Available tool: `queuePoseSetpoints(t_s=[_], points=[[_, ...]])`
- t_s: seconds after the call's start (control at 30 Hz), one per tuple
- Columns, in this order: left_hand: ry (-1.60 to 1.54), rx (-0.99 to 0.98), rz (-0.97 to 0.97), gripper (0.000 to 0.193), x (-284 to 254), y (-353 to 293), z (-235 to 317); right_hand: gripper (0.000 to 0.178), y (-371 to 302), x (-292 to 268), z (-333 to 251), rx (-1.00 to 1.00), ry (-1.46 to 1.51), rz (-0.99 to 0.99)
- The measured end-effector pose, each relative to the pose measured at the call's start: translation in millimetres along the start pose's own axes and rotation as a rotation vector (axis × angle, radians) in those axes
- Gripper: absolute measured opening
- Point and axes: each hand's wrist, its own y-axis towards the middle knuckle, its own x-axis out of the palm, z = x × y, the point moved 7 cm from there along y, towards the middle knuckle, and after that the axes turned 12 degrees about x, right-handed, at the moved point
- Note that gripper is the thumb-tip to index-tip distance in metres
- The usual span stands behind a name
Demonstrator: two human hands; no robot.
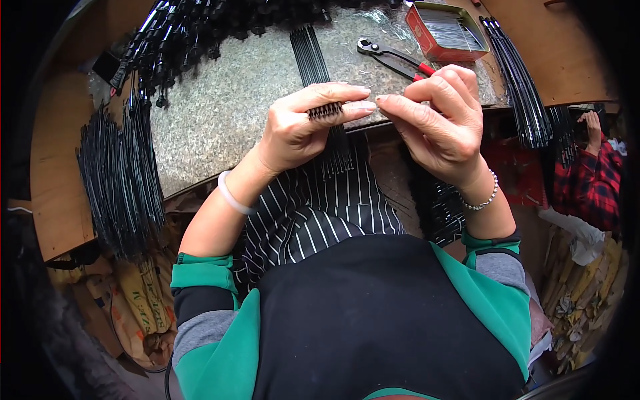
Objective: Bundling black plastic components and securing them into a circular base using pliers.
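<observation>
The left hand (300, 130) sits just left of the centre of the frame, its thumb and fingers pressed together around a small bundle of thin black rods (327, 111), whose cut ends show as a dark row between the fingertips. The rest of the bundle hangs down behind the hand toward the striped apron (320, 213). The right hand (440, 123) is just to the right, its fingertips meeting the left hand's fingertips at the end of the bundle; thumb and forefinger are pinched close together, though what they pinch is too small to tell.

Above the hands, a flat row of black rods (308, 53) lies on the grey speckled bench top (227, 100). Red-handled pliers (393, 59) lie at the upper centre, beside a red tin (445, 30) holding thin wires. Hanging bunches of black rods (123, 180) fill the left edge, and another bunch (523, 87) hangs at the upper right. Another person's hand (591, 127) and red plaid sleeve show at the far right.
</observation>
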Motion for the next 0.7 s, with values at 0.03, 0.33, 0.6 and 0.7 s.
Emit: queuePoseSetpoints(t_s=[0.03,0.33,0.6,0.7], points=[[0.005,0.004,-0.003,0.050,0.0,-0.1,0.0,0.030,0.2,0.6,-0.7,-0.002,0.006,-0.003],[-0.025,0.015,0.013,0.052,-0.2,0.6,0.3,0.029,1.2,0.4,-3.0,-0.014,0.043,0.010],[-0.083,0.037,0.051,0.049,0.6,-3.0,-0.6,0.018,-0.5,20.7,12.4,0.278,0.412,-0.145],[-0.070,0.027,0.038,0.046,1.2,-3.2,-1.2,0.017,-0.7,25.9,18.1,0.333,0.514,-0.191]])
